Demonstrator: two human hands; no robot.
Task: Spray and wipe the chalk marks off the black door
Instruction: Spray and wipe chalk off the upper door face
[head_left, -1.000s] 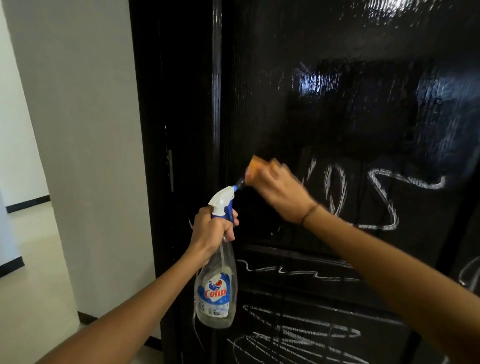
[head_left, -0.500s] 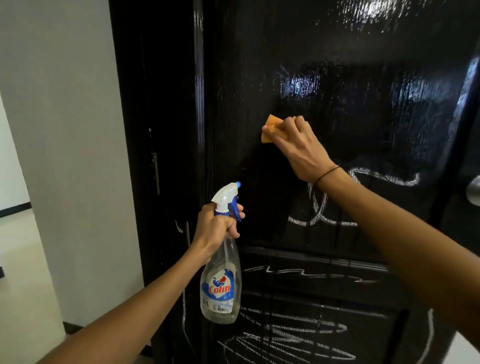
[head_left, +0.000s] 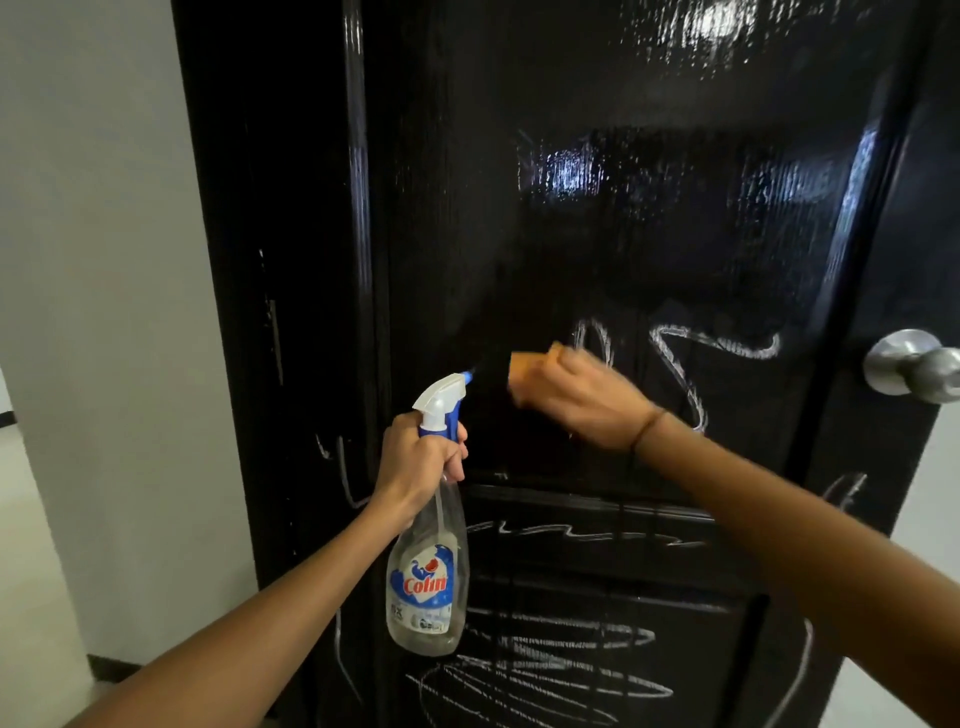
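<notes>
Right hand (head_left: 576, 402) gripping sponge (head_left: 527, 366), pressed on door (head_left: 649, 249)

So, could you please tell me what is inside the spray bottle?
The spray bottle, gripped by the left hand, holds clear liquid and a thin dip tube running down from the neck. The label hides part of the liquid, and the fingers cover the neck.

Glossy black door (head_left: 649, 249) (wet sheen), clear plastic spray bottle (head_left: 428, 587), brushed-metal knob (head_left: 914, 364).
</notes>
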